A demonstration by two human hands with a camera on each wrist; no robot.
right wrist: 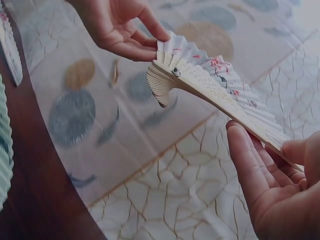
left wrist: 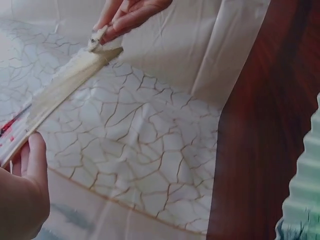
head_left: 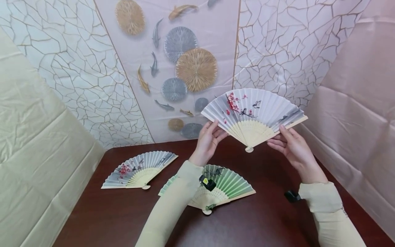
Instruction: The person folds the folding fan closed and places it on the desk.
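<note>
A white and grey folding fan (head_left: pixel 259 106) with red blossoms, small dark birds and pale ribs is spread wide above the table. My left hand (head_left: pixel 208 142) pinches its left edge, and my right hand (head_left: pixel 293 149) holds its right outer rib between thumb and fingers. The pivot end points down toward me. In the left wrist view the fan (left wrist: pixel 65 87) appears nearly edge-on, with the left hand (left wrist: pixel 25 195) gripping one side. The right wrist view shows the fan's (right wrist: pixel 220 85) pierced ribs, with the right hand (right wrist: pixel 272 185) at the near outer rib.
On the dark wooden table (head_left: pixel 102 219) lie a second grey blossom fan (head_left: pixel 142 171), spread at the left, and a green fan (head_left: pixel 234 181), spread under my left forearm. Patterned cloth (head_left: pixel 197 68) hangs behind, with plain cloth at both sides.
</note>
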